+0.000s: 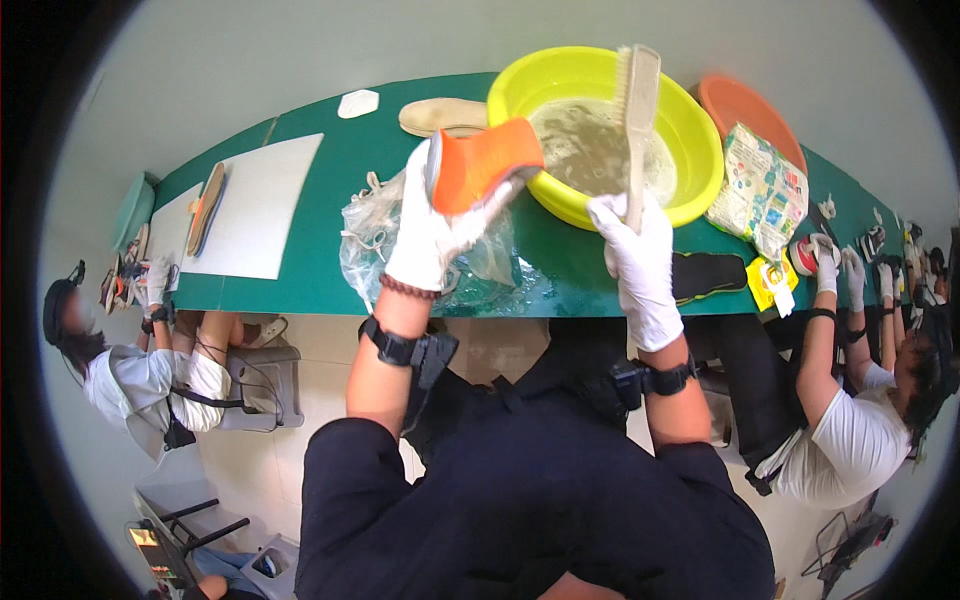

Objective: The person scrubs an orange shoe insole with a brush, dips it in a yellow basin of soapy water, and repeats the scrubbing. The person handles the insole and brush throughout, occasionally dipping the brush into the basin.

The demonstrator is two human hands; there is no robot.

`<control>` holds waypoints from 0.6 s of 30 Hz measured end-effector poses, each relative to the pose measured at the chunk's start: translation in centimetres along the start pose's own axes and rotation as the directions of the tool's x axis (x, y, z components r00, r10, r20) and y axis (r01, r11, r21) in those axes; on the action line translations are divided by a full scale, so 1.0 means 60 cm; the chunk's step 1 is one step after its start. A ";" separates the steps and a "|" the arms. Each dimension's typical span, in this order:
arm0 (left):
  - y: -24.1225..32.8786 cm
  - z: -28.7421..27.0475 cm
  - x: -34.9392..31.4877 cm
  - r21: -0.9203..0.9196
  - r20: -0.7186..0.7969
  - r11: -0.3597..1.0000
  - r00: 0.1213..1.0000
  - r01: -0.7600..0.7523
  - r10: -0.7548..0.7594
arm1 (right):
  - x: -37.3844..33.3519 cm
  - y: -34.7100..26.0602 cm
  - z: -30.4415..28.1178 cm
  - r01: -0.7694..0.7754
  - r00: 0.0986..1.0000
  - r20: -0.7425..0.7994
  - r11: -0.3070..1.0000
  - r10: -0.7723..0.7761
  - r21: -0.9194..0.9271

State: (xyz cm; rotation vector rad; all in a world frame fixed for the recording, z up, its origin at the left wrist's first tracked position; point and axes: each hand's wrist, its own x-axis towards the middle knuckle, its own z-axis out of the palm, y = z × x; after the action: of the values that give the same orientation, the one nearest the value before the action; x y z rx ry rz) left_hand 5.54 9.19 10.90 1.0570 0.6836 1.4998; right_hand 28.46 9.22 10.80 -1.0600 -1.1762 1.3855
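Observation:
My left hand (436, 222), in a white glove, grips an orange insole (484, 166) with grey edges, bent into a curve, close to the rim of a yellow-green basin (697, 160). Cloudy, sudsy water (590, 150) partly fills that basin. In my gloved right hand (638, 262) is a white scrub brush (640, 110), upright by its handle, bristles facing left toward the water. Brush and insole are apart. Below the insole, a crumpled clear plastic bag (370, 245) lies on the wet green table (300, 215).
A beige insole (440, 115) and white pad (358, 103) lie behind. Right of the basin are an orange basin (750, 105), a detergent bag (765, 190), a black insole (708, 276) and a yellow packet (770, 286). A white board (262, 205) lies left. People sit on both sides.

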 end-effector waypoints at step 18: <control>-0.004 -0.151 -0.229 0.944 -0.126 0.327 0.957 0.035 0.261 | -0.025 0.080 0.153 -0.060 0.964 0.254 0.993 0.084 -0.104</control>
State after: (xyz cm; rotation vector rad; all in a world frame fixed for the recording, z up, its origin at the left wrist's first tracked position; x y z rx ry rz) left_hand -2.75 -2.92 3.43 1.8238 1.8809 1.2978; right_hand 18.93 6.46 7.42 -1.0186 -1.4162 1.5729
